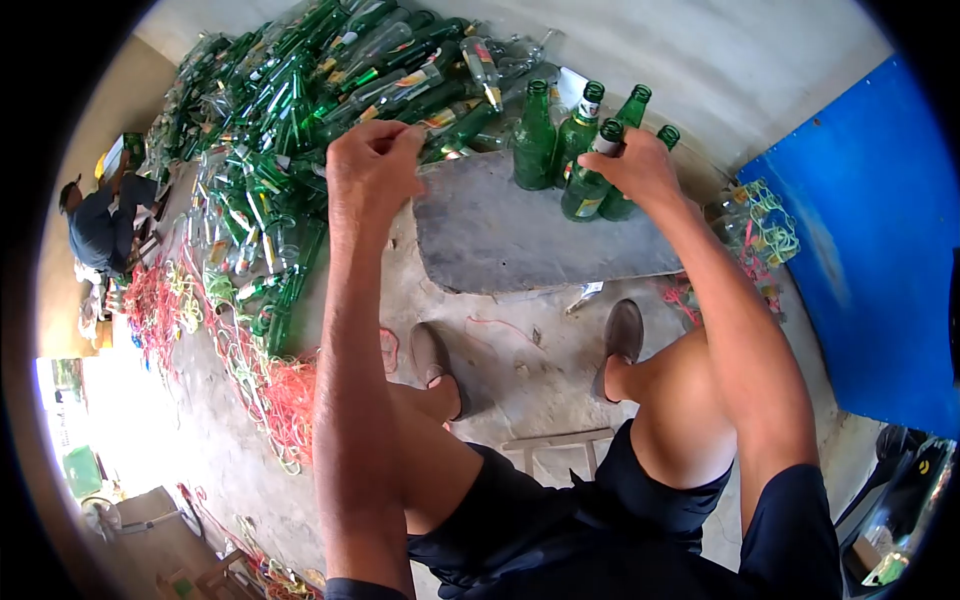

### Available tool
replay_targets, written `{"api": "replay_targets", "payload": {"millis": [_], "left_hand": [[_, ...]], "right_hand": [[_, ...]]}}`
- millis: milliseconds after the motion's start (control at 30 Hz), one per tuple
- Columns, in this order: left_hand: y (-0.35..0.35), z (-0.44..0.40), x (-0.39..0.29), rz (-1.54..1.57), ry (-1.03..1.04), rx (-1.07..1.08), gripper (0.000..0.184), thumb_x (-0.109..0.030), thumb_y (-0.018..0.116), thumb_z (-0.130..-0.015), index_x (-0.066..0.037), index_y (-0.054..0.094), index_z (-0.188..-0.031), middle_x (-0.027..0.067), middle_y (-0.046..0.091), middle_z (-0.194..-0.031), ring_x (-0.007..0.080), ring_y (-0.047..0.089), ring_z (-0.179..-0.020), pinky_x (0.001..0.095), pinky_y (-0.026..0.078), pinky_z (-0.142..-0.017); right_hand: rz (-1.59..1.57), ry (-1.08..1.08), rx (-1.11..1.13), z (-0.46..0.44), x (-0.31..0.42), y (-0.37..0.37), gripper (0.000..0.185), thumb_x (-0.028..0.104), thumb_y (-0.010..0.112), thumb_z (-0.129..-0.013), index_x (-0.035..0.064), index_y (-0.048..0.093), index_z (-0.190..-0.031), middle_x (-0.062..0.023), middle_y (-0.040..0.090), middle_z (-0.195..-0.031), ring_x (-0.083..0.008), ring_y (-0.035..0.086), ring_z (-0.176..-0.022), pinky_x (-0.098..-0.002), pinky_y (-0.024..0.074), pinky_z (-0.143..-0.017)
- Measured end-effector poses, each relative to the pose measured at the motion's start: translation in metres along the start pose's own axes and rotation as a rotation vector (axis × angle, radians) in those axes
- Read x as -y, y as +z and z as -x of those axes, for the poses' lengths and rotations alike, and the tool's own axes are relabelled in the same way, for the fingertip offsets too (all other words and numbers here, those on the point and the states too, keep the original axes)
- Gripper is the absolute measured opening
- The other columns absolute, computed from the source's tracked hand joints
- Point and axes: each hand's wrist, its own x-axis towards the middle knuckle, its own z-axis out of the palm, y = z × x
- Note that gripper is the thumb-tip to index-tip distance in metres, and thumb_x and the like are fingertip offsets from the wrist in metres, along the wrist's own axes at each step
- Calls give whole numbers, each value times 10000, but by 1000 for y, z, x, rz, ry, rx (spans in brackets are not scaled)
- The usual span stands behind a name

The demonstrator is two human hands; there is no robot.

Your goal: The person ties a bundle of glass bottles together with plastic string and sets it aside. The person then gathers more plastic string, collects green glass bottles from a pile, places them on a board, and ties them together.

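Several green glass bottles stand upright at the right end of a grey board (pixel 540 235). My right hand (pixel 640 168) is closed round the neck of the front green bottle (pixel 585 196), which has a pale label. Behind it are another labelled bottle (pixel 572 138) and a plain green bottle (pixel 534 140). My left hand (pixel 375 165) is raised at the board's left corner, beside the bottle heap, its fingers curled with thumb and fingertips near each other; whether anything small is between them is not visible.
A large heap of green and clear bottles (pixel 290 110) lies at the back left. Tangled red and yellow strings (pixel 285 400) spread over the floor. Another person (pixel 100 220) sits at the far left. A blue panel (pixel 865 240) stands at the right.
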Motion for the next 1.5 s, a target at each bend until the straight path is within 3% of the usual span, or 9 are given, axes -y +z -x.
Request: {"api": "replay_targets", "payload": {"millis": [200,267,433,800,967,1100,1267,1300,1500], "left_hand": [[-20,-43,45,-190,-15,-70,294,-226,734,-886,34,777,-1016,126,761,-840,179,707,-598,330,565,-635],[-23,-64,78,-317,-26,-20,282,-244,738,-866,1,790,-996,132,770,-855,183,717,-603,351,575,-688],[-27,-110,151,-592,-28,73,274,-267,724,-799,-70,813,-968,169,778,-913,321,756,-934,411,579,-870],[41,-205,300,-481,-286,225,277,-239,625,-844,-11,779,-874,184,732,-751,308,705,-587,415,590,-696],[67,-230,370,-651,-94,261,309,-241,647,-843,-57,781,-1052,197,756,-1149,360,717,-1083,452,583,-890],[89,-245,433,-305,-238,196,442,-297,737,-829,-86,763,-1216,198,762,-1143,350,729,-1054,409,565,-932],[104,-242,442,1,-304,247,502,-276,781,-886,-44,707,-1324,95,752,-1023,167,697,-867,365,520,-911],[108,-243,447,44,-306,245,511,-288,786,-891,-35,704,-1327,111,747,-1124,178,725,-863,356,501,-972],[129,-253,455,337,-493,245,316,-175,728,-958,78,732,-1147,119,719,-907,216,729,-814,349,573,-759]], "right_hand": [[-17,-24,-23,5,6,-3,502,443,863,-768,18,708,-986,-141,757,-861,-295,747,-803,-418,580,-753],[-65,5,-6,14,23,-13,518,395,856,-817,-37,632,-995,-133,716,-759,-237,685,-553,-365,549,-529],[-108,-8,-24,31,39,-26,582,304,830,-876,-65,607,-1267,-57,608,-642,-143,586,-499,-321,493,-442],[17,-148,-435,55,73,-45,515,-38,791,-878,-24,636,-1369,72,336,-630,-9,303,-566,-210,258,-508],[70,-148,-478,56,66,-41,482,-120,686,-889,-55,634,-1364,82,332,-620,-2,295,-546,-194,244,-500],[104,-171,-476,58,68,-49,425,-45,693,-913,-63,642,-1335,49,398,-628,-30,348,-538,-212,286,-497],[106,-186,-464,52,69,-47,373,-17,701,-912,-69,666,-1279,13,461,-648,-58,397,-542,-230,327,-503],[101,-187,-463,50,69,-44,363,-11,702,-912,-71,671,-1268,6,474,-653,-63,407,-543,-233,335,-504],[110,-191,-463,38,77,-46,309,23,712,-910,-78,700,-1201,-36,549,-678,-97,467,-549,-254,385,-512]]}}
